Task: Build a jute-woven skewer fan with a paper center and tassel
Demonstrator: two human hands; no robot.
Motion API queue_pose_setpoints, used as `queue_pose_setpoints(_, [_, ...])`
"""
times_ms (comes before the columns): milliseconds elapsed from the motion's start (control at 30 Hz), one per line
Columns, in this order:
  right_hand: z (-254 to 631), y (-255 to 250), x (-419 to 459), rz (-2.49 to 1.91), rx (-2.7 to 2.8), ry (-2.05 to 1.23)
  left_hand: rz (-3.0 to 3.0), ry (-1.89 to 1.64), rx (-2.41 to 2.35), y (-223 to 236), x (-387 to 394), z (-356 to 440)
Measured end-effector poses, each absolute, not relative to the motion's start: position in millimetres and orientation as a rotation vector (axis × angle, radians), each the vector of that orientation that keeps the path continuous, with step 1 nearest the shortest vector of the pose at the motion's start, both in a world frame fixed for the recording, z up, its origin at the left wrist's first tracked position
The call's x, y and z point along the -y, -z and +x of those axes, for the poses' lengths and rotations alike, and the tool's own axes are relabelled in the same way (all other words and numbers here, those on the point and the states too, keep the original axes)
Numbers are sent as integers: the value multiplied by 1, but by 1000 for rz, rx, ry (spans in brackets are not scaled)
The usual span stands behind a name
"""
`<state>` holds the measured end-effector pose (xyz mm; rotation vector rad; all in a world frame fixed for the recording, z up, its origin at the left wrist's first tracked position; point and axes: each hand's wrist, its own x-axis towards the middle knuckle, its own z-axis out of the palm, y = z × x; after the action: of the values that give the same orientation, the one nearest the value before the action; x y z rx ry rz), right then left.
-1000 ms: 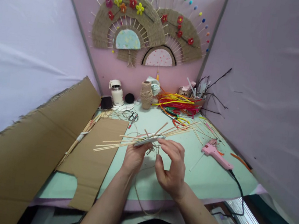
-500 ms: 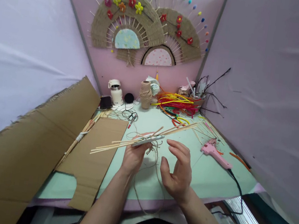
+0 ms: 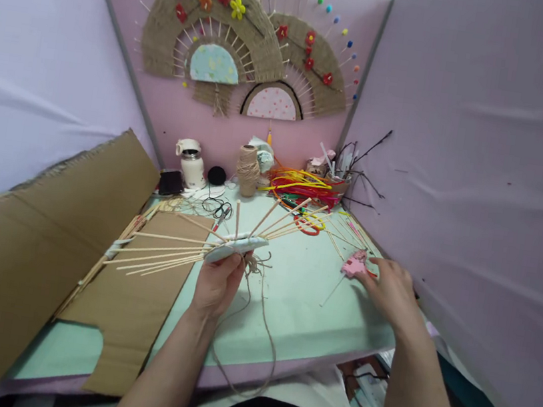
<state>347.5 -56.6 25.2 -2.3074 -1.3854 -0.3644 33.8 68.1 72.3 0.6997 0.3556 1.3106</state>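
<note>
My left hand (image 3: pixel 215 284) is closed on a small fan frame (image 3: pixel 236 248) with a pale, flat base and thin wooden sticks spreading out from it to both sides and away from me. The frame is tilted and seen nearly edge-on. Brown twine (image 3: pixel 265 320) hangs from beneath it in a loop towards the table's front edge. On the right, my right hand (image 3: pixel 392 289) has its thumb and fingers around the handle of a pink glue gun (image 3: pixel 354 264). The hand hides most of that handle; the nozzle end lies on the table.
Flat cardboard (image 3: pixel 148 287) and a bundle of sticks (image 3: pixel 110 251) lie left, beside a raised cardboard sheet (image 3: pixel 41 259). Along the back stand a white bottle (image 3: pixel 192 167), a twine spool (image 3: pixel 247 172) and colourful pipe cleaners (image 3: pixel 299 184). Two decorated fans hang on the pink wall (image 3: pixel 137 110).
My right hand has moved right, from beside the fan frame onto the glue gun. The frame has turned in my left hand, so more sticks show fanned out. The view has shifted slightly.
</note>
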Motion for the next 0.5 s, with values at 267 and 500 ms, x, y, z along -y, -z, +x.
queue_pose_setpoints(267, [359, -8, 55, -2510, 1407, 189, 705, -1297, -346, -68, -70, 37])
queue_pose_setpoints(500, [353, -31, 64, -2144, 1282, -56, 687, -1310, -355, -64, -72, 37])
